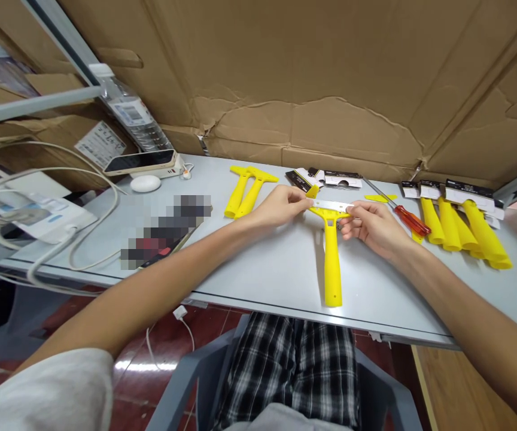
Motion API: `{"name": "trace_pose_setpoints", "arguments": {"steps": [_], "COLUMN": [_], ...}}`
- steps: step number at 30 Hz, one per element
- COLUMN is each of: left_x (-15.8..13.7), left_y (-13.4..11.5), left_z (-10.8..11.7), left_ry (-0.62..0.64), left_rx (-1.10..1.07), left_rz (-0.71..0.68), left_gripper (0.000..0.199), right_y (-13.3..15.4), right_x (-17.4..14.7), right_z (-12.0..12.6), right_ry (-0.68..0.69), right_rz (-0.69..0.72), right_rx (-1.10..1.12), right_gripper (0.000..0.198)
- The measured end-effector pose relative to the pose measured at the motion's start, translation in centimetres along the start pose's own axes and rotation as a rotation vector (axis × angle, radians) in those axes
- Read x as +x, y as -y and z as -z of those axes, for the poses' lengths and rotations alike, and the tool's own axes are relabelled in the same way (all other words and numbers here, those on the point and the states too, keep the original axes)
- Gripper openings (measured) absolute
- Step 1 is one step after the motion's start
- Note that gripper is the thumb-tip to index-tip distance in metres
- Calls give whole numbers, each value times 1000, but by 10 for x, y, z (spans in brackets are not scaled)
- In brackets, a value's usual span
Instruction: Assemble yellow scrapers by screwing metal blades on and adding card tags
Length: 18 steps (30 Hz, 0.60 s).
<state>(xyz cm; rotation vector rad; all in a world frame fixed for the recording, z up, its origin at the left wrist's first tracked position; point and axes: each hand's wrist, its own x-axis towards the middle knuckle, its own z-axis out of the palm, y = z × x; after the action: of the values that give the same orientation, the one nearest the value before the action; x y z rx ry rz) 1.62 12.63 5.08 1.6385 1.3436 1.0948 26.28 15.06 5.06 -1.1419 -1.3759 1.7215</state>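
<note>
A yellow T-shaped scraper (331, 257) lies on the table with its handle toward me. Across its head runs a thin silver-white blade strip (330, 206) with small holes. My left hand (285, 205) pinches the strip's left end, while my right hand (370, 226) has thumb and fingers closed on its right end. Whether the strip rests in the head or just above it, I cannot tell. A red-handled screwdriver (411, 220) lies to the right of my right hand. Beyond the hands is a flat yellow piece (380, 197).
Two yellow scrapers (250, 190) lie left of my hands. Several carded yellow scrapers (453, 227) are at the right, with black-and-white cards (343, 179) at the back. A phone (140, 160), a white mouse (145, 183), a bottle (135, 111) and cables occupy the left.
</note>
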Motion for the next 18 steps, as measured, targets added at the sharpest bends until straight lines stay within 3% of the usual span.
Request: {"name": "trace_pose_setpoints", "arguments": {"steps": [10, 18], "left_x": [-8, -6], "left_y": [-8, -2], "left_z": [0, 0], "left_ry": [11, 36], "left_rx": [75, 127], "left_rz": [2, -14], "left_gripper": [35, 27], "right_y": [3, 2], "right_x": [-1, -1], "right_z": [1, 1], "right_ry": [47, 38], "right_rz": [-175, -107], "right_rx": [-98, -56], "right_gripper": [26, 17]}}
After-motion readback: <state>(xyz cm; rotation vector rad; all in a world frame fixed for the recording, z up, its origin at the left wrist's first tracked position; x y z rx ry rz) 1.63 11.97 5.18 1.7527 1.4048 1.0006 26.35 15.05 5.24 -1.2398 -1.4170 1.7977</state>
